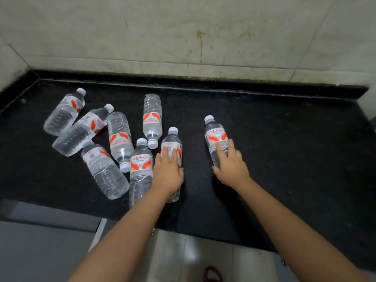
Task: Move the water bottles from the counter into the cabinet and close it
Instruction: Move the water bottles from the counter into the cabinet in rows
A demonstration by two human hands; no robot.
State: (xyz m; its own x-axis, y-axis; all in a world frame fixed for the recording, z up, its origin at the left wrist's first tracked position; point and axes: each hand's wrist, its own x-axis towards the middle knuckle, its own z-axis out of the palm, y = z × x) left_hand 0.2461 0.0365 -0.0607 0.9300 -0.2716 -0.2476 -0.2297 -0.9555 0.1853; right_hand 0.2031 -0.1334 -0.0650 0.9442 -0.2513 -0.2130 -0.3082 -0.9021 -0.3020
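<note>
Several clear water bottles with white caps and orange-and-white labels lie on their sides on the black counter (284, 151). My left hand (167, 173) rests on top of one bottle (172, 142) near the middle, fingers spread over its label. My right hand (231, 165) lies over the lower half of a separate bottle (215, 133) to the right, fingers curling around it. Both bottles still lie on the counter. The other bottles (120, 137) lie in a loose cluster to the left. The cabinet is not clearly in view.
A stained tiled wall (183, 33) rises behind the counter, with a raised black lip along the back. Below the counter's front edge are a grey surface (40, 247) at the left and light floor tiles (203, 253), with a red object (212, 274) at the bottom.
</note>
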